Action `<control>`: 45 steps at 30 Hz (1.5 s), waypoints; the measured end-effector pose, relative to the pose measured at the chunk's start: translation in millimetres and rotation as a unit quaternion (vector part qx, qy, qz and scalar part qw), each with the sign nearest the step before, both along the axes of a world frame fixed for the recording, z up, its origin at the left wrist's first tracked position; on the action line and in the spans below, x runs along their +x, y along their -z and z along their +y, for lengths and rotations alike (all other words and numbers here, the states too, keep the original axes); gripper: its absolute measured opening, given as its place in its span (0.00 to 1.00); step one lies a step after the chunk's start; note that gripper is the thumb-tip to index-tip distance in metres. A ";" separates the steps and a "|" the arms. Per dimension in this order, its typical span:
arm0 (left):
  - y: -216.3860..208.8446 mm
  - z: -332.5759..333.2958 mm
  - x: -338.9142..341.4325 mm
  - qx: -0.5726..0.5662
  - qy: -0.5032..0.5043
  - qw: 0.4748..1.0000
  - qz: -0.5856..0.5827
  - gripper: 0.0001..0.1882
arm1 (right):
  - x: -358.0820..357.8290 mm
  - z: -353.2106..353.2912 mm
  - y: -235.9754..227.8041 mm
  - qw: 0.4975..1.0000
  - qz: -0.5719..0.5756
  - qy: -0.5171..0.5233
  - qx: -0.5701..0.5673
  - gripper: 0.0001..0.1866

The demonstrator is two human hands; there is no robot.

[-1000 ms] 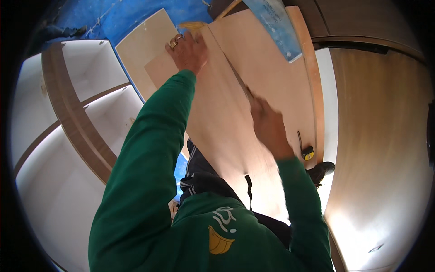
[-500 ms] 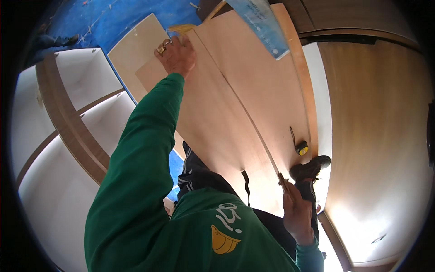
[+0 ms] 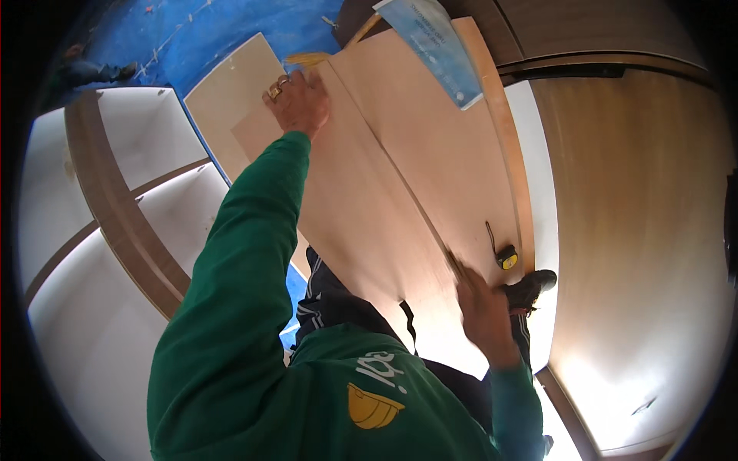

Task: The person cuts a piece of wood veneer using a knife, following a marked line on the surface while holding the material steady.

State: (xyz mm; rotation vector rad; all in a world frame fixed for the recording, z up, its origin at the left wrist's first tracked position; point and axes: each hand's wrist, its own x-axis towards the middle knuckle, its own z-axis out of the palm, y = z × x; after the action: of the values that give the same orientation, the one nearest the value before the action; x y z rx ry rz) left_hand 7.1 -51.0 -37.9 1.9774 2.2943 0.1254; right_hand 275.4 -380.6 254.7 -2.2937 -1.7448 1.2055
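The broad, pale pinkish-brown wooden sheet lies flat beneath the yellow-and-black tape measure, spreading mostly to its left and beyond it. It looks thin and smooth: probably light for its breadth, stiff along its length but inclined to flex, with edges that might splinter. Opposite long edges would likely give the best hold; its face looks too slick to grip. Its long axis runs away from the wearer, the far end leaning left. A thin dark line slants the same way, passing left of the tape measure; whether it is a cut, seam or mark, I cannot tell.

Just left of and nearer than the tape measure, the right hand is closed around a slim, dark hand tool set at the line; blur hides its type. Far to the left beyond the tape measure, the left hand presses on the sheet, fingers extended, gripping nothing visible.

Beyond the tape measure lies a blue printed plastic packet; just nearer is a black shoe. Well left stands white-lined, brown-edged shelving.
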 end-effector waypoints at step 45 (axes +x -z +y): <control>2.2 0.0 2.0 -0.006 -0.018 1.000 -0.006 0.30 | -1.4 -29.3 -53.8 0.989 -0.016 0.071 -0.128 0.23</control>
State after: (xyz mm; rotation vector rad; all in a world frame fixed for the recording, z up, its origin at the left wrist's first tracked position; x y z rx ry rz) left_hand 9.1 -51.0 -40.0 1.9248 2.3192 0.1250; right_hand 274.1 -409.9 308.5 -2.5376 -1.4824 1.4455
